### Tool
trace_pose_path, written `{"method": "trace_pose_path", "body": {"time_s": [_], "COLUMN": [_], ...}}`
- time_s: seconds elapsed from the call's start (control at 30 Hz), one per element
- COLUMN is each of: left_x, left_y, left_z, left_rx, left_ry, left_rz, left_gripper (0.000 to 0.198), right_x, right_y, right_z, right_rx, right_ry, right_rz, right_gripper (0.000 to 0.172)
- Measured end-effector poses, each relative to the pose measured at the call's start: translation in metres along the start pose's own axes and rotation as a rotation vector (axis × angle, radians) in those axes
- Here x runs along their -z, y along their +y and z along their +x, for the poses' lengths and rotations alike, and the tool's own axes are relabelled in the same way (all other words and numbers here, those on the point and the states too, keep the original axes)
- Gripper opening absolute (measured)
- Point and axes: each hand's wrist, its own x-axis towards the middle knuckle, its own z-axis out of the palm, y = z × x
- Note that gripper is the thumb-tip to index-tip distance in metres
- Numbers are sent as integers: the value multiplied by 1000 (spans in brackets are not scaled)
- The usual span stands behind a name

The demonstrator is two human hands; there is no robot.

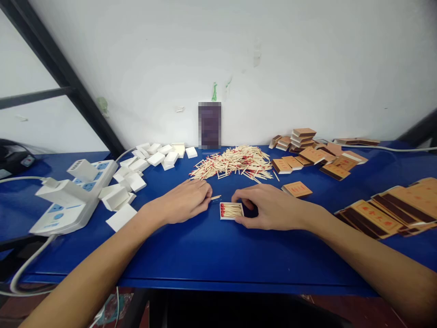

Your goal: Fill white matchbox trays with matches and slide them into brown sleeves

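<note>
A small white matchbox tray (232,218) lies in front of me, filled with red-headed matches (232,210), heads toward the left. My right hand (268,207) is closed on the tray's right end, thumb in front and fingers behind. Left of the tray, my left hand (187,200) is pinched shut on a match (215,197) whose pale stick pokes out toward the tray; its other end is hidden by the fingers. Behind both hands a loose heap of matches (235,161) spreads over the blue table (218,259).
Several white trays (136,165) lie scattered at left, beside a white power strip (75,198) with plugs and cables. Printed matchbox sleeves (307,155) pile up at back right, more sleeves (378,218) at far right. One matchbox (297,189) lies beyond my right hand. A blurred-out dark rectangle (209,125) stands against the wall.
</note>
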Motion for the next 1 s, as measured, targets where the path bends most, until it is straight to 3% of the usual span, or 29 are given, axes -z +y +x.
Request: {"method": "trace_pose_path", "body": {"time_s": [0.2, 0.37, 0.8, 1.0], "left_x": [-2, -14, -11, -10], "left_y": [20, 30, 22, 18], "left_z": [4, 8, 7, 5], "left_rx": [-61, -48, -52, -91], "left_ry": [45, 28, 198, 164], "left_rz": [-152, -189, -116, -72], "left_gripper": [16, 5, 9, 26], "right_x": [-9, -13, -4, -7], "right_y": [-4, 0, 3, 2], "right_z": [4, 6, 2, 3], "right_rx": [18, 12, 71, 54], "right_ry": [49, 68, -5, 24], "right_rz": [9, 25, 119, 81], "right_gripper": [20, 28, 22, 11]}}
